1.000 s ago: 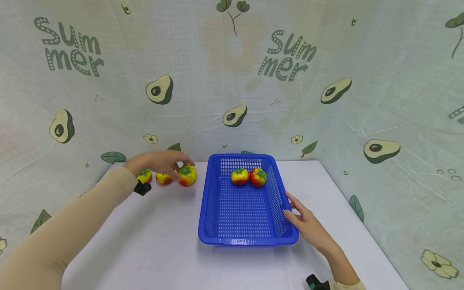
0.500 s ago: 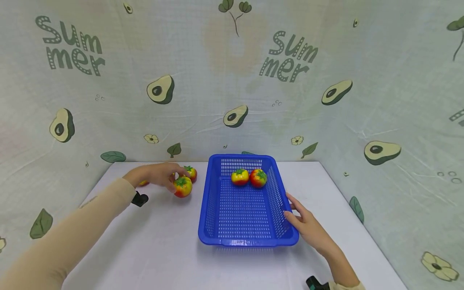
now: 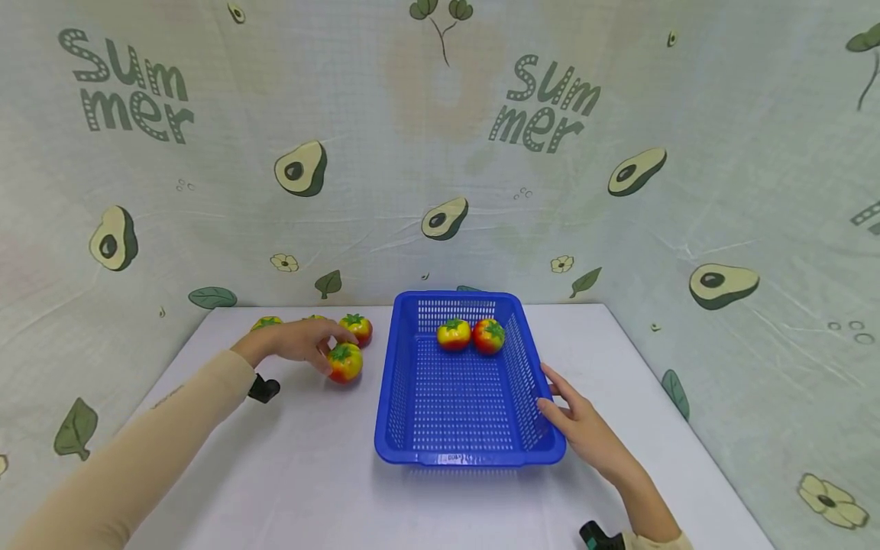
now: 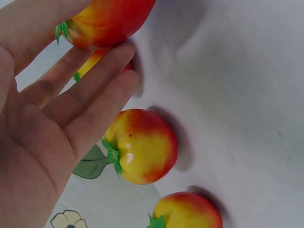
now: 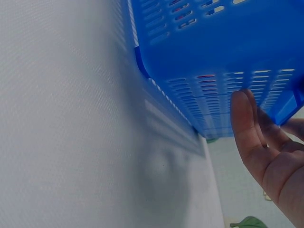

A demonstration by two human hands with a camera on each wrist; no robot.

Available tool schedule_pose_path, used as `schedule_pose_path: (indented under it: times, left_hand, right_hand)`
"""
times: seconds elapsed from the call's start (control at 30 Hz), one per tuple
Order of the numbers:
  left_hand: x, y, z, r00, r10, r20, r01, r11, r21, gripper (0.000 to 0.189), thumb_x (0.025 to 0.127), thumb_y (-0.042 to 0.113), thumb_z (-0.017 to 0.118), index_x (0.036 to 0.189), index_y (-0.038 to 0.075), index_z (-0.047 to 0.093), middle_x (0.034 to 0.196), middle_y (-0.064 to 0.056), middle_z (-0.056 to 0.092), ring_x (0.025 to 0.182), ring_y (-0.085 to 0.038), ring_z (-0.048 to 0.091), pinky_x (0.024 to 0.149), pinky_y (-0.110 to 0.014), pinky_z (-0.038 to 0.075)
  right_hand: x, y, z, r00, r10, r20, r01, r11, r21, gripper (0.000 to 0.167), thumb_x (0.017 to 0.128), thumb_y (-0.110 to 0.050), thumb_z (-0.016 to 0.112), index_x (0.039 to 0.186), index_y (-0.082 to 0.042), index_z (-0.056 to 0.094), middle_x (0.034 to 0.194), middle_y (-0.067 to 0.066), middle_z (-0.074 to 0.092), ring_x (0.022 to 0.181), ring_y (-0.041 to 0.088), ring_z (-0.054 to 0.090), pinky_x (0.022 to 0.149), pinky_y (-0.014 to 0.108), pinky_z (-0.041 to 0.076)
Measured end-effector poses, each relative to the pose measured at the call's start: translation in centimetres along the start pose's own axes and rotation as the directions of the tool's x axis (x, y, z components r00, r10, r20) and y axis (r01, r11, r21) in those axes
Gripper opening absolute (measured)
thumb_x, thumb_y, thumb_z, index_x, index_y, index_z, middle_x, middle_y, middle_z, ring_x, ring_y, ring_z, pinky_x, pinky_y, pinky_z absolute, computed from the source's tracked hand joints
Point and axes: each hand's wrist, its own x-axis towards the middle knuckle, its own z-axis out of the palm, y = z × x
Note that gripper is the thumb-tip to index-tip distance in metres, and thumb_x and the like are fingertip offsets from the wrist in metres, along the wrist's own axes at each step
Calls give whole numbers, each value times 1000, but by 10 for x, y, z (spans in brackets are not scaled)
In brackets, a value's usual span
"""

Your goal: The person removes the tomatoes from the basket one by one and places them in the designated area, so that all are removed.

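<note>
My left hand point(image 3: 302, 341) holds a red-and-yellow tomato point(image 3: 345, 364) with a green leafy top, left of the blue basket point(image 3: 462, 457). In the left wrist view, thumb and fingers lie on either side of this tomato point(image 4: 116, 19), cut off by the frame's top. Right behind it sits another tomato point(image 3: 357, 328); two more, partly hidden by the hand and arm in the head view, stand in a row on the left. My right hand point(image 3: 584, 428) grips the basket's right rim, thumb over the edge; its fingers point(image 5: 244, 118) reach along the outer wall in the right wrist view.
Two tomatoes lie side by side at the far end inside the basket: one mostly yellow point(image 3: 454, 334), one redder point(image 3: 489, 336). A white table point(image 3: 289, 473) carries everything. Printed cloth point(image 3: 385, 252) hangs behind and along the sides.
My left hand has drawn the held tomato toward me and slightly left, away from the back row, uncovering the tomato behind it. The right hand and basket stay put.
</note>
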Motion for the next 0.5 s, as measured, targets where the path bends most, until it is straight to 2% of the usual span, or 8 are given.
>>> schedule_pose_path:
  times: [0.23,0.33,0.5]
  left_hand:
    - [0,-9,5,1000,-7,-13,7,1000,6,60,90,15,86,146,18,63,139,-5,60,114,-23,61,98,-39,56]
    - [-1,-9,5,1000,-15,-10,15,1000,1,60,90,16,86,146,19,63,140,-5,60,113,-21,63,100,-40,56]
    - [-3,-5,5,1000,-11,-6,11,1000,-18,60,90,16,85,146,17,63,140,-8,59,118,-27,59,101,-45,56]
  right_hand:
    - [1,0,0,1000,-1,7,1,1000,8,68,111,-32,57,170,-21,25,145,23,46,125,37,65,97,45,62]
    - [1,1,0,1000,-2,9,2,1000,10,68,111,-33,57,170,-21,25,146,23,46,124,37,65,96,43,62]
    - [1,1,0,1000,-1,7,1,1000,11,68,111,-33,57,170,-21,25,145,23,46,124,37,65,95,42,62]
